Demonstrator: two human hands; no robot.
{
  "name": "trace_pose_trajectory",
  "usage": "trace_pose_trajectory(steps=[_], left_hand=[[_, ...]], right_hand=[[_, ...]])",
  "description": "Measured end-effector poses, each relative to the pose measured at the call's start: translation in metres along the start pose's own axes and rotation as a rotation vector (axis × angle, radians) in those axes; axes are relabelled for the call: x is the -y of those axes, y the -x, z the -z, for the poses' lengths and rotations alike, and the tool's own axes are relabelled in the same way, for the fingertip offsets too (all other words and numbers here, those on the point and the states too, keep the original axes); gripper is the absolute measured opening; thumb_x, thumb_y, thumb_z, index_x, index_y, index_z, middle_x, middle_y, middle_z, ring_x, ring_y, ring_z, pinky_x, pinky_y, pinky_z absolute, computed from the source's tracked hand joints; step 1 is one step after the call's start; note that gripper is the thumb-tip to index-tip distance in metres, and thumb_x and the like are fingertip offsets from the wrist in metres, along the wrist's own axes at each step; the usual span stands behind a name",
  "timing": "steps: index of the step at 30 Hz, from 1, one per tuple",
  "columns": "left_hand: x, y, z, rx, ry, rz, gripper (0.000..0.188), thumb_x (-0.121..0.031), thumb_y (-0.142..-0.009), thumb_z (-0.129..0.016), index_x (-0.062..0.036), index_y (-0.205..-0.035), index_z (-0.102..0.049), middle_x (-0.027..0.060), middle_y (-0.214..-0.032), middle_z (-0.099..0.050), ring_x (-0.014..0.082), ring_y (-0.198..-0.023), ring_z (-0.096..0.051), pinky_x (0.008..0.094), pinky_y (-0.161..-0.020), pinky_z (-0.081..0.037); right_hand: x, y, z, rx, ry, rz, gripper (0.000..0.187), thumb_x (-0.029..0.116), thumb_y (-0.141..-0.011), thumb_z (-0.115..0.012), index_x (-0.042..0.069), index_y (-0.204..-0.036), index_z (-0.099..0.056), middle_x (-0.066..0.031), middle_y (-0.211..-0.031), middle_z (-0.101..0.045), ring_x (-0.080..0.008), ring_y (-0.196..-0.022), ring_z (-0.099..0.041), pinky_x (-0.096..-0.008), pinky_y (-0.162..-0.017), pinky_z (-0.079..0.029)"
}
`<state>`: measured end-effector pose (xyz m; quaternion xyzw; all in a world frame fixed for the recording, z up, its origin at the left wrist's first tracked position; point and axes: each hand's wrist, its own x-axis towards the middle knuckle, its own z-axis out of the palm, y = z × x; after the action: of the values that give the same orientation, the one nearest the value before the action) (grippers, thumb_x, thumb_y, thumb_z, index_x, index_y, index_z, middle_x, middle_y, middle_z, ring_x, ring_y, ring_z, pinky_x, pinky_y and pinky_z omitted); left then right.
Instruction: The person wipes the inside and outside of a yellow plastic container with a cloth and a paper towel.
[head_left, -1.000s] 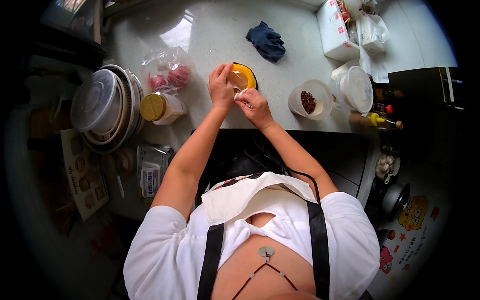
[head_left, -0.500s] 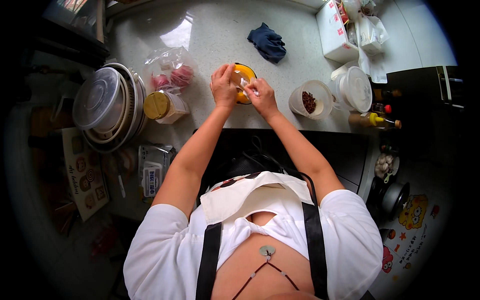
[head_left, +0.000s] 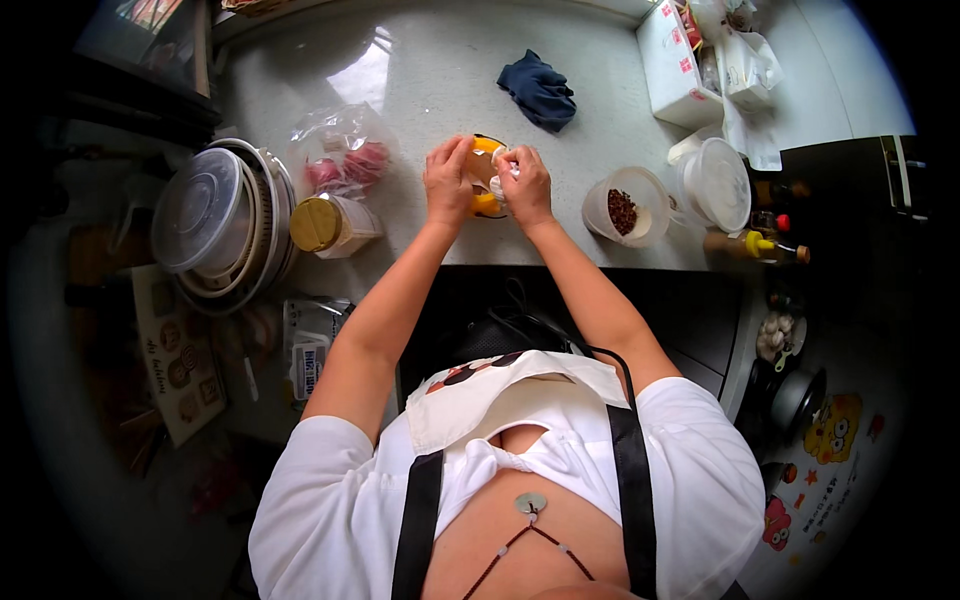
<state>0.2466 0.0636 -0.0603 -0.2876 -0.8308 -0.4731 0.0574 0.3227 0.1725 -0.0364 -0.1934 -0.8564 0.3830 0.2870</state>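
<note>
So the yellow ring sits on the desk, right between the two hands, and its middle is mostly covered so I can't tell what's in there. Left hand has its grip on the ring's left side, fingers bent over the rim, same spot as a second ago. Right hand is the one that's moved: it was down at the ring's lower edge, and now it's up along the right side. Its grip is narrow, fingers pinched on a white wad, which pokes out toward the middle of the ring. Can't make out if the wad is paper or cloth.

Around that, a clear bag with pinkish-red round things lies off to the left, with a yellow-lidded jar just below it. A stack of bowls is further left. Dark blue cloth is crumpled up beyond the ring, and a tub with dark reddish bits stands to the right. None of those have been shifted on the desk, the whole view just tilted a touch.
</note>
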Motion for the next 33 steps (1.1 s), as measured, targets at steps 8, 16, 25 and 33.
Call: trace_pose_trajectory(steps=[8, 16, 25, 33], left_hand=[[-0.001, 0.001, 0.000, -0.010, -0.028, 0.005, 0.036, -0.004, -0.077, -0.050, -0.0145, -0.111, -0.058, 0.0055, -0.112, -0.055, 0.0258, -0.104, -0.048, 0.0363, -0.088, -0.038], [-0.008, 0.003, -0.004, -0.083, -0.053, 0.078, 0.033, -0.006, -0.078, -0.050, -0.0139, -0.109, -0.059, 0.0049, -0.112, -0.056, 0.0244, -0.104, -0.049, 0.0356, -0.087, -0.037], [-0.014, 0.003, -0.004, -0.217, 0.128, 0.229, 0.033, -0.008, -0.077, -0.053, -0.0026, -0.109, -0.054, 0.0128, -0.112, -0.055, 0.0302, -0.103, -0.050, 0.0377, -0.089, -0.039], [-0.007, 0.006, -0.005, -0.108, 0.062, 0.217, 0.035, -0.006, -0.075, -0.053, -0.0017, -0.110, -0.053, 0.0164, -0.108, -0.056, 0.0325, -0.099, -0.051, 0.0378, -0.089, -0.039]], right_hand=[[-0.020, -0.050, -0.020, 0.090, 0.107, -0.135, 0.014, 0.018, -0.077, -0.061, 0.006, -0.080, -0.054, -0.0125, -0.082, -0.058, -0.0318, -0.075, -0.057, -0.0405, -0.065, -0.046], [0.002, -0.055, -0.012, 0.264, 0.203, 0.181, 0.011, 0.017, -0.079, -0.058, 0.008, -0.083, -0.056, -0.0095, -0.084, -0.057, -0.0278, -0.073, -0.058, -0.0356, -0.061, -0.047], [-0.007, -0.040, 0.008, 0.280, -0.111, 0.148, 0.012, 0.012, -0.074, -0.064, 0.009, -0.086, -0.062, -0.0069, -0.082, -0.057, -0.0243, -0.072, -0.058, -0.0332, -0.061, -0.048], [-0.003, -0.043, 0.007, 0.305, -0.034, 0.260, 0.009, 0.011, -0.073, -0.064, 0.009, -0.082, -0.062, -0.0063, -0.080, -0.059, -0.0220, -0.070, -0.059, -0.0296, -0.059, -0.048]])
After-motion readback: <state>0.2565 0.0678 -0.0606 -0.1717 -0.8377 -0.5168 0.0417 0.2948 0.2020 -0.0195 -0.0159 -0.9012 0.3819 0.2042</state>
